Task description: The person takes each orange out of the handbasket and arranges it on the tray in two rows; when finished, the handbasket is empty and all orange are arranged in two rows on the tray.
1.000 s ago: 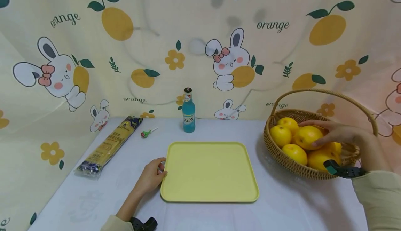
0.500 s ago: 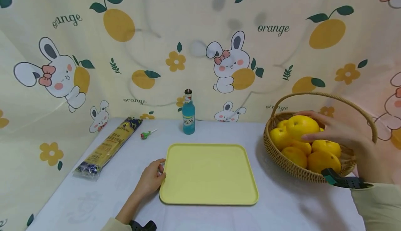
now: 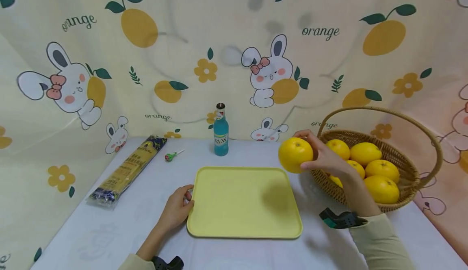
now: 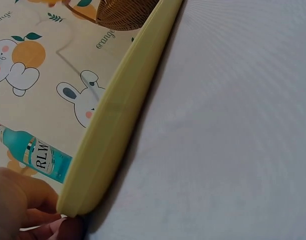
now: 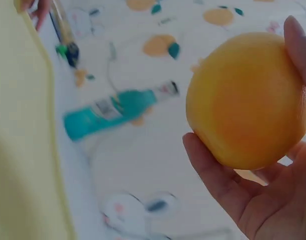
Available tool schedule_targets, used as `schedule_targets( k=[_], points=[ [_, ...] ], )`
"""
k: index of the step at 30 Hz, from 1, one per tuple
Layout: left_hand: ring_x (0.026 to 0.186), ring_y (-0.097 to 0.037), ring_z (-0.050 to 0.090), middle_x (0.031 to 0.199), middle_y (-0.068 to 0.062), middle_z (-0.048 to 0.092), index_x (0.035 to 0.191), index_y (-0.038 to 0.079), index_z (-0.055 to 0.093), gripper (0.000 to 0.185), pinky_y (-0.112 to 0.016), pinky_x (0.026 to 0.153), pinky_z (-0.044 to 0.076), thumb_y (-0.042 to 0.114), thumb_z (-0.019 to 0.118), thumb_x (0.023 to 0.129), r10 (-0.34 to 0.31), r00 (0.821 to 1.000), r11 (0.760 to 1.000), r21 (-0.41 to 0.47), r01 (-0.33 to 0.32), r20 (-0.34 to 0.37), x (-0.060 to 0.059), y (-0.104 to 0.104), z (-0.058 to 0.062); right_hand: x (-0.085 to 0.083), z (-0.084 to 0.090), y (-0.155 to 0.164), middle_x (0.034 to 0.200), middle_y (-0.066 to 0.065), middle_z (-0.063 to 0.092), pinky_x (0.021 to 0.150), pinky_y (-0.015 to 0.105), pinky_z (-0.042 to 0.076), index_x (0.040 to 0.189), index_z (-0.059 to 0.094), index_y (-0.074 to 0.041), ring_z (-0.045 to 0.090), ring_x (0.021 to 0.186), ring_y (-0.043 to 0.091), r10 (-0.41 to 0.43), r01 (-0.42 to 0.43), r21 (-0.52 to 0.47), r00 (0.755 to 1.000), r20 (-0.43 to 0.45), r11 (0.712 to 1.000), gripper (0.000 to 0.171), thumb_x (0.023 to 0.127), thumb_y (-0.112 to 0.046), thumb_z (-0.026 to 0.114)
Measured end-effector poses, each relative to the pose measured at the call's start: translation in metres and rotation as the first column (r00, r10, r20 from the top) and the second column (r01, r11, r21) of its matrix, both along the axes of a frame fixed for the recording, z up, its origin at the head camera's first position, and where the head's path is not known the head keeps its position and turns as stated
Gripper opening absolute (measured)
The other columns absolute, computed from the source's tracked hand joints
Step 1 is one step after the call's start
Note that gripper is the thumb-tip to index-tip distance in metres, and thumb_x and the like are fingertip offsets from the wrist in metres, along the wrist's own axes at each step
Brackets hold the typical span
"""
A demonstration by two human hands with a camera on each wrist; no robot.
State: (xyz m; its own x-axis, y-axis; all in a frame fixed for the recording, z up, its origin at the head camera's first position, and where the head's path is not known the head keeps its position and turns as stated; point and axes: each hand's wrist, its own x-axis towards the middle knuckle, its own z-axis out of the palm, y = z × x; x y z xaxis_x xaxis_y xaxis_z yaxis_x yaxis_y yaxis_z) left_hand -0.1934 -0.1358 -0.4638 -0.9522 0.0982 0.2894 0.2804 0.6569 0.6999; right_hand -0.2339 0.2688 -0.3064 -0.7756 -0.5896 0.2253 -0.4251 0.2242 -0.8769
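From the head view: holding 1 round, glossy yellow citrus fruit (image 3: 295, 155) in the right hand (image 3: 325, 156), curving widely parted fingers and thumb about its side. Hovering with it in mid-air near the far right corner of a flat, rounded-rectangular, pale yellow tray (image 3: 234, 201), just left of a brown woven wicker basket (image 3: 407, 168) with an arched handle. Leaving at least 6 similar yellow fruits (image 3: 381, 188) inside the basket. Touching the tray's left rim with the left hand (image 3: 175, 207). Seeing beyond the tray a slim turquoise bottle (image 3: 221, 133) with a white label, and farther left a small green-and-red lollipop (image 3: 173, 156) near a long yellow-and-navy plastic packet (image 3: 128, 172).

From the left wrist view: seeing the tray side-on, flat on a white-covered table (image 4: 217, 125). Resting bent left fingers against its end; not being able to tell whether pinching the rim or merely steadying it.

From the right wrist view: gripping the same fruit between fingers and thumb. Judging progress: counting the lifting of 1 fruit out of the basket as done, and its setting down and release as not yet done.
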Motion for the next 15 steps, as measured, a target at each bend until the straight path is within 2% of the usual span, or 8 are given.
schedule_targets(
  k=[3, 6, 8, 12, 15],
  points=[
    [0.056, -0.004, 0.040, 0.076, 0.000, 0.049, 0.112, 0.001, 0.052, 0.043, -0.019, 0.050, 0.035, 0.001, 0.059, 0.070, 0.004, 1.000, 1.000, -0.001, -0.004, 0.006, 0.000, 0.000, -0.001, -0.012, -0.018, -0.026, 0.118, 0.012, 0.037, 0.079, 0.035, 0.044, 0.125, 0.024, -0.010, 0.045, 0.096, 0.027, 0.063, -0.061, -0.050, 0.998, 0.032, 0.997, 0.068, 0.071, -0.005, 0.065],
    [0.056, -0.005, 0.041, 0.076, 0.000, 0.049, 0.113, 0.001, 0.052, 0.043, -0.019, 0.050, 0.035, 0.002, 0.059, 0.071, 0.009, 1.000, 1.000, -0.002, -0.009, 0.023, 0.001, -0.001, -0.001, -0.022, -0.034, -0.051, 0.122, 0.011, 0.035, 0.081, 0.037, 0.042, 0.127, 0.024, -0.007, 0.044, 0.099, 0.028, 0.092, -0.088, -0.080, 0.994, 0.055, 0.993, 0.071, 0.071, -0.005, 0.067],
    [0.056, -0.006, 0.041, 0.076, 0.000, 0.050, 0.112, 0.001, 0.052, 0.043, -0.019, 0.050, 0.035, 0.002, 0.059, 0.071, 0.009, 1.000, 1.000, -0.004, -0.009, 0.026, 0.001, -0.001, 0.000, -0.028, -0.047, -0.068, 0.121, 0.010, 0.036, 0.080, 0.039, 0.042, 0.128, 0.027, -0.009, 0.044, 0.097, 0.029, 0.092, -0.086, -0.088, 0.994, 0.061, 0.992, 0.069, 0.071, -0.007, 0.067],
    [0.055, -0.005, 0.040, 0.076, 0.000, 0.050, 0.112, 0.001, 0.052, 0.042, -0.019, 0.049, 0.034, 0.002, 0.059, 0.071, 0.000, 1.000, 1.000, -0.004, 0.000, 0.009, 0.000, -0.002, -0.001, -0.038, -0.070, -0.100, 0.117, 0.005, 0.042, 0.080, 0.038, 0.043, 0.124, 0.036, -0.017, 0.046, 0.095, 0.027, 0.001, 0.001, -0.061, 0.999, 0.042, 0.998, 0.063, 0.071, -0.017, 0.069],
    [0.054, -0.004, 0.039, 0.075, 0.000, 0.050, 0.111, 0.000, 0.053, 0.042, -0.018, 0.049, 0.034, 0.002, 0.059, 0.070, -0.010, 1.000, 1.000, -0.012, 0.009, -0.023, -0.001, -0.002, -0.002, -0.044, -0.084, -0.123, 0.113, 0.000, 0.047, 0.079, 0.035, 0.042, 0.122, 0.040, -0.023, 0.047, 0.093, 0.023, -0.100, 0.100, -0.013, 0.995, 0.019, 0.995, 0.061, 0.069, -0.027, 0.070]
  ],
)
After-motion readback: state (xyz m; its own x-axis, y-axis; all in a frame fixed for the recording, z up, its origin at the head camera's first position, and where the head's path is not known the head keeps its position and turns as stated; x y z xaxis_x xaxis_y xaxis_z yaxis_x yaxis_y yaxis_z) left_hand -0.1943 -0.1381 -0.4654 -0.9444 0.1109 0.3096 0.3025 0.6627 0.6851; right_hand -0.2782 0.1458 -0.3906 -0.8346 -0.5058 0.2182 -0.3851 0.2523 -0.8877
